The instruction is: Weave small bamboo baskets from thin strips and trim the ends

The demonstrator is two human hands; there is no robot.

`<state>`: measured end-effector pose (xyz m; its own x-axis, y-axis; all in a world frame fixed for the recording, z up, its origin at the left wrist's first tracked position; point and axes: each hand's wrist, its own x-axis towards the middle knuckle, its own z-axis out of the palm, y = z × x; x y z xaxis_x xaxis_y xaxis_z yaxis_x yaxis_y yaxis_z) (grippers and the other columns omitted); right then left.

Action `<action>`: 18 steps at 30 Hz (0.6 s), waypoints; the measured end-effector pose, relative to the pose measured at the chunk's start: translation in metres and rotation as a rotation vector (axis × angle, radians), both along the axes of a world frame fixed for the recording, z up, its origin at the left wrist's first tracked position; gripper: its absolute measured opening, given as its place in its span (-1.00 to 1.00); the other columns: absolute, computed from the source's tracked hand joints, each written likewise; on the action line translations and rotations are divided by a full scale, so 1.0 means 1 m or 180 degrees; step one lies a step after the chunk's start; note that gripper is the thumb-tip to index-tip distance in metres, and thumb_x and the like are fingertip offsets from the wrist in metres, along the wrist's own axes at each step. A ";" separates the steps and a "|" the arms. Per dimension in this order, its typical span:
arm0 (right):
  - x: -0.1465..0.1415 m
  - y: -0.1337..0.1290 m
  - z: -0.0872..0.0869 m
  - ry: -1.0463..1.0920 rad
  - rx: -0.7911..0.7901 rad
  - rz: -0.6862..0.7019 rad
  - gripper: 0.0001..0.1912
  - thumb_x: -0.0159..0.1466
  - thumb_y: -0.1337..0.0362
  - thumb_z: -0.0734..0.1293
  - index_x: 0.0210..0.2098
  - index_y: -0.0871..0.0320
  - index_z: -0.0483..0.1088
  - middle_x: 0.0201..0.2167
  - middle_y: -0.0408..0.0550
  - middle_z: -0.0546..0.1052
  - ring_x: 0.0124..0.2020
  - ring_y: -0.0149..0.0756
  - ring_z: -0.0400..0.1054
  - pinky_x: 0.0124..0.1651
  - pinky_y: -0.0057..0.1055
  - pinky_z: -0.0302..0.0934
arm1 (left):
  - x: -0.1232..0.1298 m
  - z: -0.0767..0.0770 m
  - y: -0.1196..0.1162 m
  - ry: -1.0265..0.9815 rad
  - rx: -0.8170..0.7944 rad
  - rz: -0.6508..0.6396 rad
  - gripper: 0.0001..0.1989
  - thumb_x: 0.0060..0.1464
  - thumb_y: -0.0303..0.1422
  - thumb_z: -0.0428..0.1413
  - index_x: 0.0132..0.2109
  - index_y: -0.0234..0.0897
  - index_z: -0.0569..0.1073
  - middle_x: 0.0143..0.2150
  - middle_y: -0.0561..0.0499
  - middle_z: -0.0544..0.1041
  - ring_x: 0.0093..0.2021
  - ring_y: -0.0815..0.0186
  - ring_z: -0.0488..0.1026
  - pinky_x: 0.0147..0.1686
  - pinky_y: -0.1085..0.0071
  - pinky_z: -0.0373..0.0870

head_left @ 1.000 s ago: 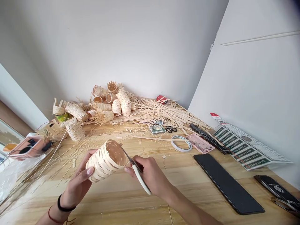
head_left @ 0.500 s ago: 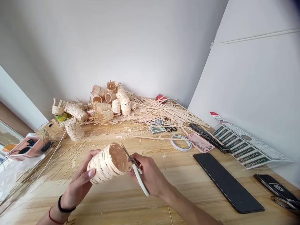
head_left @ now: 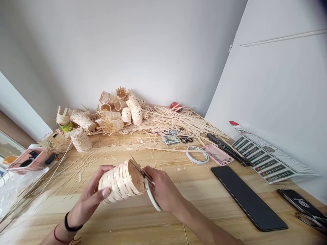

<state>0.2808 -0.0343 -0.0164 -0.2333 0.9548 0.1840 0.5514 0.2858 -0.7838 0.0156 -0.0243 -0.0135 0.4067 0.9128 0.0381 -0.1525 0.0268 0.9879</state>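
A small woven basket (head_left: pixel 120 183) of pale wood strips lies on its side in the air above the table, its mouth facing right. My left hand (head_left: pixel 93 194) grips its closed end, thumb in front and fingers behind. In my right hand (head_left: pixel 162 187) is a pair of white-handled scissors (head_left: pixel 153 199), the blades pointing up and left by the basket's rim. A short strip end sticks out at the lower rim near the right fingers; whether they touch it I cannot tell.
Woven baskets (head_left: pixel 111 117) and loose wood strips (head_left: pixel 184 120) are heaped along the wall. To the right lie a tape roll (head_left: pixel 189 158), a pink card (head_left: pixel 217 154), a black utility knife (head_left: pixel 227 149), a long black slab (head_left: pixel 247 197) and a blade packet (head_left: pixel 265 158). A pink container (head_left: pixel 33 163) stands left.
The basket has turned so its mouth faces more to the right, and it has shifted slightly right. The scissors have tilted a little, with their blades still by the rim.
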 end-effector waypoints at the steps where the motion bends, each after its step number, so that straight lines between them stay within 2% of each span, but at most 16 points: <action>1: 0.000 0.000 0.000 0.0036 -0.0014 -0.0004 -0.84 0.16 0.51 0.31 -0.30 0.15 0.40 -0.48 -0.15 0.50 -0.51 -0.36 0.22 -0.40 -0.45 -0.02 | 0.001 0.001 0.000 -0.0030 -0.0027 0.0004 -0.45 0.12 -0.08 0.31 0.19 -0.13 0.44 0.02 -0.12 0.52 -0.07 0.07 0.45 -0.14 0.34 0.41; 6: -0.002 0.000 -0.003 0.0359 -0.0068 -0.0032 -0.95 0.21 0.35 0.37 -0.35 0.13 0.38 -0.54 -0.19 0.44 -0.53 -0.38 0.18 -0.41 -0.46 -0.01 | 0.005 0.007 -0.001 -0.0341 -0.0303 -0.0014 -0.50 0.12 -0.08 0.29 0.14 -0.16 0.48 -0.05 -0.13 0.57 -0.16 0.10 0.48 -0.21 0.34 0.43; 11: -0.004 0.001 -0.006 0.0548 -0.0102 -0.0065 -0.83 0.25 0.20 0.41 -0.38 0.12 0.37 -0.61 -0.28 0.27 -0.56 -0.41 0.05 -0.44 -0.45 -0.05 | 0.008 0.011 0.002 -0.0594 -0.0384 -0.0002 -0.52 0.15 -0.05 0.23 0.13 -0.21 0.53 0.00 -0.18 0.59 -0.16 0.05 0.53 -0.23 0.29 0.46; 15: -0.004 0.000 -0.004 0.0680 -0.0110 -0.0018 -0.81 0.25 0.18 0.44 -0.36 0.13 0.39 -0.60 -0.30 0.23 -0.55 -0.42 0.04 -0.43 -0.45 -0.04 | 0.006 0.010 0.005 -0.0613 -0.0399 0.0052 -0.51 0.16 -0.05 0.21 0.13 -0.21 0.55 0.05 -0.20 0.58 -0.08 -0.02 0.53 -0.15 0.21 0.49; 18: -0.003 0.000 -0.001 0.0731 -0.0157 -0.0030 -0.80 0.26 0.17 0.45 -0.34 0.13 0.40 -0.57 -0.29 0.25 -0.53 -0.42 0.08 -0.41 -0.46 -0.01 | 0.003 0.006 0.007 -0.0590 -0.0362 0.0006 -0.52 0.16 -0.05 0.21 0.15 -0.16 0.52 0.03 -0.16 0.58 -0.08 0.00 0.52 -0.17 0.24 0.48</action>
<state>0.2782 -0.0342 -0.0171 -0.1818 0.9659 0.1843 0.3595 0.2398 -0.9018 0.0189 -0.0175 -0.0073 0.4007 0.9162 0.0089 -0.3316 0.1359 0.9336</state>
